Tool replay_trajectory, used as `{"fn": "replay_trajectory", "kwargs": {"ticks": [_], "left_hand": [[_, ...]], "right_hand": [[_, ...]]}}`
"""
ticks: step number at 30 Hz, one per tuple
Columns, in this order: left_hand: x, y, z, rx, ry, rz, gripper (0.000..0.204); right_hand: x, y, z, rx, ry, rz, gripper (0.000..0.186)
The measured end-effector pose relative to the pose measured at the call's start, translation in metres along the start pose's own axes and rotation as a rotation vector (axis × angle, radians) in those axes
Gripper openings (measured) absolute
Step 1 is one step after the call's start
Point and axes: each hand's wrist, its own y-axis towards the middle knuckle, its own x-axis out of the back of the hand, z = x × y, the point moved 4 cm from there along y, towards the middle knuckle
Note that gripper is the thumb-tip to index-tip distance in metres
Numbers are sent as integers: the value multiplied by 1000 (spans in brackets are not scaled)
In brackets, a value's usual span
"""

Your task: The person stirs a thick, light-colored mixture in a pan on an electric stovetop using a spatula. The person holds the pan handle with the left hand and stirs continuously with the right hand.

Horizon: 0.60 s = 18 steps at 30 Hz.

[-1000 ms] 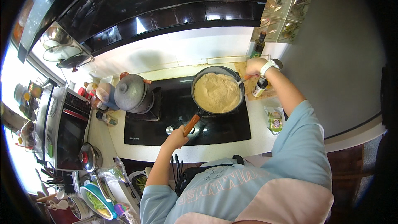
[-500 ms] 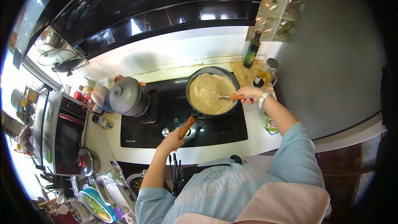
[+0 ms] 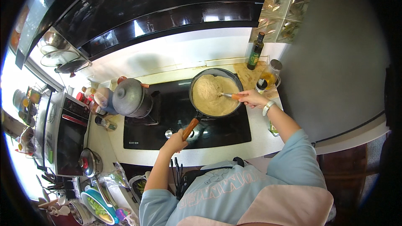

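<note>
A dark round frying pan point(image 3: 218, 72) sits on the right side of the black glass cooktop point(image 3: 169, 111), filled with a thick beige mixture point(image 3: 209, 101). My left hand point(image 3: 173, 141) is closed around the pan's brown wooden handle, near the cooktop's front edge. With my right hand point(image 3: 253, 99), I hold a metal utensil with a wooden handle point(image 3: 237, 96), reaching in over the pan's right rim. Its working end is sunk in the mixture, so its shape is hidden. The mixture is heaped on the left, with a rough hollow beside the utensil tip.
A lidded grey pot point(image 3: 132, 98) stands on the left burner. Behind the pan, to the right, are a dark green bottle point(image 3: 255, 51) and a glass oil jug point(image 3: 270, 75). A microwave point(image 3: 67, 136) and a small lidded pan point(image 3: 90, 162) line the left counter. The range hood point(image 3: 159, 8) hangs above.
The utensil tip has shifted slightly left and up through the mixture, and the heap now looks rounder and more raised. My left hand keeps its grip on the pan handle.
</note>
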Motion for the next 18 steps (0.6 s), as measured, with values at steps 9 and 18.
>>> {"fn": "replay_trajectory", "kwargs": {"ticks": [9, 18], "left_hand": [[-1, 0, 1, -1, -1, 12, 35], [0, 0, 0, 15, 7, 11, 36]], "right_hand": [[-5, -67, 41, 795, -1235, -430, 39], [6, -68, 83, 875, -1528, -710, 29]]}}
